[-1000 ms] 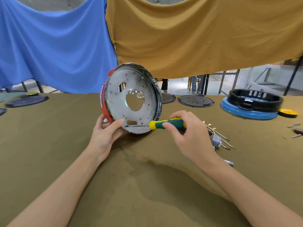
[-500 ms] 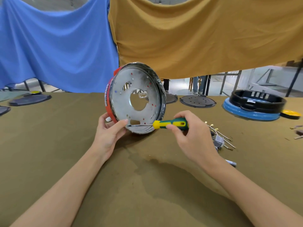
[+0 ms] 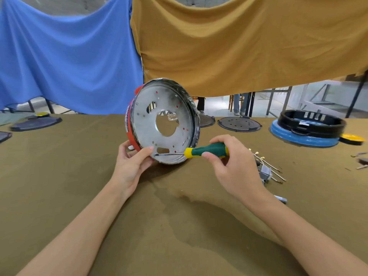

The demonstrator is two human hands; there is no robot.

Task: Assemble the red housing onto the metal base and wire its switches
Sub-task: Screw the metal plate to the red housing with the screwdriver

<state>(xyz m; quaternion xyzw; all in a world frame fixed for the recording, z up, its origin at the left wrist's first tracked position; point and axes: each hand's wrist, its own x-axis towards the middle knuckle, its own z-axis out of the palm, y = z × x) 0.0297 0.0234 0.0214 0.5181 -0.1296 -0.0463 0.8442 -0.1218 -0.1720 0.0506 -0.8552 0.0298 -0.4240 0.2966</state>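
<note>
- Two bare forearms reach forward over the olive-brown table cloth (image 3: 59,176), which shows a darker patch between them.
- The left hand (image 3: 132,166) grasps the lower left edge of the assembly, thumb on the metal face, fingers curled behind the red rim.
- The right hand (image 3: 231,166) is closed round the green and yellow handle of a screwdriver (image 3: 205,152); its shaft lies almost level and points left, the tip at the lower part of the plate just beside the left thumb.
- The metal base (image 3: 169,108), a round plate with a large centre hole and many small holes, stands on edge on the cloth, tilted, its face toward the camera; the red housing (image 3: 130,134) shows as a band along its left edge behind it.
- Just right of the right hand lies a small grey switch with wires (image 3: 265,172) on the cloth.
- Farther back sit dark round discs (image 3: 239,124) and, to the right, a black ring on a blue base (image 3: 306,134).
- Behind hang a blue cloth (image 3: 69,56) and a mustard cloth (image 3: 239,40).
</note>
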